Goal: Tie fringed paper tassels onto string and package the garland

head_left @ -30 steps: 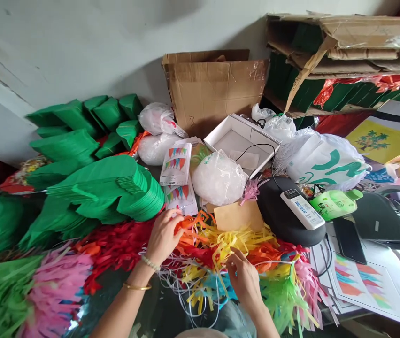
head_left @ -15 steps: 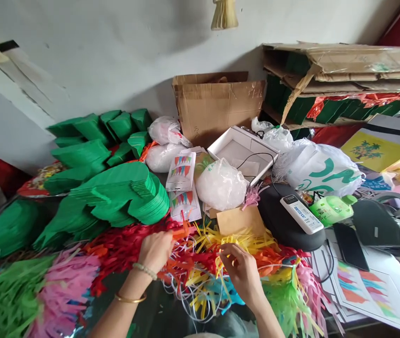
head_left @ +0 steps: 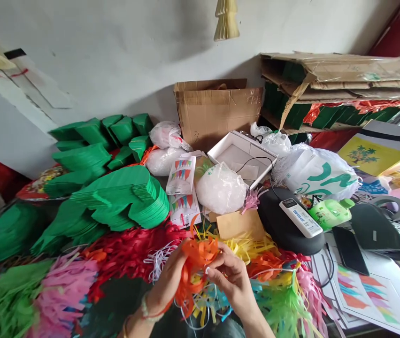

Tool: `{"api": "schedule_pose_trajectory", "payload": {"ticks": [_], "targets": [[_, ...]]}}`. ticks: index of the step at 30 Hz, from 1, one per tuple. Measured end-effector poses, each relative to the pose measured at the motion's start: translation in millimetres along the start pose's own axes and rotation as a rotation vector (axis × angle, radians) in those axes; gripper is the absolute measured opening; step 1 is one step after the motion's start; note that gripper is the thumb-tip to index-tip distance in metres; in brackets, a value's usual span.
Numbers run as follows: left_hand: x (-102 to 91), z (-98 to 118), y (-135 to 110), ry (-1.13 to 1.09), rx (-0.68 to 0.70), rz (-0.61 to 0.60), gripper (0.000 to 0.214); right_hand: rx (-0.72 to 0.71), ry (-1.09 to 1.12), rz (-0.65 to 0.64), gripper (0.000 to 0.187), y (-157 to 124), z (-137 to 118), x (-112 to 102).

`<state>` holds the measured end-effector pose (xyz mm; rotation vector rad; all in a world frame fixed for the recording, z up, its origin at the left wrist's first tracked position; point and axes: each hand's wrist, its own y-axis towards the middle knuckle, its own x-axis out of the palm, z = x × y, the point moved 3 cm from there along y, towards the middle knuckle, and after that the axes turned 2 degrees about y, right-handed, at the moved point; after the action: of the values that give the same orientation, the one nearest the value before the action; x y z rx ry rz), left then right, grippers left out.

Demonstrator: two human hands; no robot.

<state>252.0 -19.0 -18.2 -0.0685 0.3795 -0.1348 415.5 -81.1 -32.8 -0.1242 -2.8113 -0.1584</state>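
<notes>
Grip: our left hand (head_left: 165, 286) and right hand (head_left: 230, 281) pinch an orange paper fringe (head_left: 197, 258) — both narrow.
Progress: red paper fringes (head_left: 126, 256) lie loose — green paper stacks (head_left: 126, 199) sit piled beyond.

Site: you are in a cramped paper-craft workroom. Evidence before you: stacked green die-cut paper shapes (head_left: 122, 202) and heaps of fringed paper streamers (head_left: 59, 286) lie in bulk, with printed bunting sample cards (head_left: 181, 175) among them. Stock and packing sit close by: an open cardboard carton (head_left: 217, 108), flattened cardboard sheets (head_left: 341, 65) and filled plastic bags (head_left: 221, 188). A roll of tape (head_left: 393, 209) and a smartphone (head_left: 350, 250) lie within the clutter. The bare plaster wall (head_left: 115, 56) is undecorated, apart from a hanging paper honeycomb ornament (head_left: 226, 23).
</notes>
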Motion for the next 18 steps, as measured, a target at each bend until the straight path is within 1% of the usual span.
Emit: {"api": "schedule_pose_trajectory", "payload": {"ticks": [2,4,6,7,8,9,10,12,13,14,15,17,18], "targets": [[20.8,-11.1,-10.5,-0.109,-0.107,-0.089,0.039,-0.01,-0.053,0.001,0.02,-2.2,-0.8,6.5],[32.2,-16.8,-15.9,-0.202,-0.16,-0.181,0.04,-0.035,-0.154,0.005,0.02,-5.2,0.6,10.3],[32.8,-18.5,-15.1,-0.237,-0.16,-0.258,0.036,-0.087,-0.29,0.04,0.02,-7.8,2.1,9.1],[28.8,-18.3,-12.3,-0.243,-0.146,-0.273,0.032,-0.112,-0.365,0.069,0.02,-8.7,2.8,6.6],[22.2,-16.8,-8.2,-0.249,-0.113,-0.254,0.03,-0.133,-0.437,0.097,0.021,-9.2,3.4,3.2],[13.0,-13.8,-3.4,-0.26,-0.058,-0.187,0.031,-0.151,-0.508,0.123,0.022,-9.5,3.9,-0.5],[1.8,-9.3,1.2,-0.27,0.018,-0.065,0.035,-0.173,-0.584,0.15,0.024,-9.5,4.3,-4.2],[-19.7,3.2,5.6,-0.234,0.179,0.244,0.035,-0.243,-0.734,0.196,0.026,-9.6,4.7,-9.2],[-25.6,11.0,5.1,-0.165,0.251,0.342,0.029,-0.285,-0.794,0.207,0.026,-9.9,5.1,-9.6],[-26.5,19.1,4.1,-0.064,0.31,0.356,0.022,-0.325,-0.839,0.203,0.026,-10.4,6.0,-8.4],[-22.5,26.7,3.0,0.055,0.355,0.289,0.017,-0.361,-0.87,0.187,0.025,-11.2,7.1,-6.0],[-6.0,37.1,-0.1,0.26,0.423,0.038,0.012,-0.419,-0.897,0.143,0.027,-13.9,8.9,0.6],[2.3,39.7,-1.9,0.32,0.45,-0.059,0.012,-0.438,-0.903,0.127,0.029,-15.7,9.0,3.4]]}}
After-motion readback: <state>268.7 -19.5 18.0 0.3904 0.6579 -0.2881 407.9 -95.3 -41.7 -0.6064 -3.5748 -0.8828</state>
